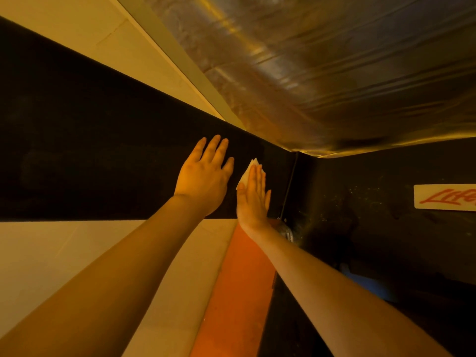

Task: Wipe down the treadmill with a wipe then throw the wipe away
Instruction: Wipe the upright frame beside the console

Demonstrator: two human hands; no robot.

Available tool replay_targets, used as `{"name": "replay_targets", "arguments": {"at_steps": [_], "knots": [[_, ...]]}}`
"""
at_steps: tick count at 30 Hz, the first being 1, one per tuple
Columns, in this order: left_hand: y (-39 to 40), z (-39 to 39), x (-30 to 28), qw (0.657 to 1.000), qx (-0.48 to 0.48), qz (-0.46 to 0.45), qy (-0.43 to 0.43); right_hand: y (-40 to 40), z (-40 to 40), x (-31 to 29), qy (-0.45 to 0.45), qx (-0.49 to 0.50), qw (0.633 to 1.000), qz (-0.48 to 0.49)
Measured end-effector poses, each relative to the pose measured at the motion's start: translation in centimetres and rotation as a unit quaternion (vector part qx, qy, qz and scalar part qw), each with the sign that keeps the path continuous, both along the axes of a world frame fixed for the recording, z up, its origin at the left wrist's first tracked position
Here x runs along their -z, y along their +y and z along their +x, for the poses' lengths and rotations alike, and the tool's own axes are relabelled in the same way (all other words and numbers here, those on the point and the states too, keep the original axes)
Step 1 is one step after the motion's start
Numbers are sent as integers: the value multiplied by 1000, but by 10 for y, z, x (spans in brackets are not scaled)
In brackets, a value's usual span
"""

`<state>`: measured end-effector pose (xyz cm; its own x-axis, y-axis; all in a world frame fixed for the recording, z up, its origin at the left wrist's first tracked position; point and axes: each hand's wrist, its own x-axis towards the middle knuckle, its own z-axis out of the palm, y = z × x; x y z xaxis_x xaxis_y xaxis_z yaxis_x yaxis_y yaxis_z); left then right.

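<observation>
Hands extend forward on bare forearms from the lower edge of the head view, both laid against a dark treadmill belt (103, 155) that runs as a broad black band from the left edge toward the centre; the whole view is tilted and lit in amber. Left hand (204, 176): fingers straight and slightly spread, palm flat on the belt, grip wide and holding nothing. Right hand (253, 194): fingers straight and close together, pressing a white wipe (247, 173) flat against the belt; grip wide, the wipe held by pressure only, not pinched. Wipe location: under the right palm and fingers, with a folded corner showing past the fingertips and an edge showing beside the thumb; just beside the left hand, the two hands near but apart.

Pale side rails (85, 57) border the belt on both sides; an orange strip (237, 284) runs along the lower rail under the right forearm. To the right of the right hand the belt meets a black housing (360, 202) at a thin vertical seam; the housing carries a pale label (445, 197) with red script, cut off by the frame edge and only partly legible. Reflective, streaked flooring (322, 60) fills the upper right, blurred.
</observation>
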<state>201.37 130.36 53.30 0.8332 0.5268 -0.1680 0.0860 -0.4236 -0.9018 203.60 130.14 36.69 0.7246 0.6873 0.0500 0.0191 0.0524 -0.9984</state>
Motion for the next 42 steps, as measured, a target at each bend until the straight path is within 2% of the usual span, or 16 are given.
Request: {"name": "replay_targets", "arguments": {"at_steps": [2, 5, 11, 19, 24, 27, 30, 35, 42], "knots": [[1, 4, 2, 1000, -1, -2, 4, 1, 7, 6, -28, -2, 1000, -12], [3, 11, 8, 1000, -3, -6, 6, -3, -7, 15, -48, 17, 999, 18], [8, 26, 19, 1000, -1, -14, 23, -2, -11, 19, -25, 19, 998, 50], [15, 35, 19, 999, -1, -7, 39, 15, 69, 25, -80, -45, 994, -54], [18, 43, 16, 999, 13, -19, 43, 14, 31, 26, -108, -8, 993, 40], [20, 44, 15, 999, 22, -29, 40, 19, 34, 24, -113, -5, 992, 54], [22, 44, 14, 998, 21, -34, 42, 24, 51, 31, -106, -3, 994, 34], [22, 46, 14, 998, 13, -30, 44, 24, 75, 49, -52, -20, 997, -54], [22, 44, 16, 999, 27, -28, 38, 30, 68, 26, -83, -4, 996, 23]]}}
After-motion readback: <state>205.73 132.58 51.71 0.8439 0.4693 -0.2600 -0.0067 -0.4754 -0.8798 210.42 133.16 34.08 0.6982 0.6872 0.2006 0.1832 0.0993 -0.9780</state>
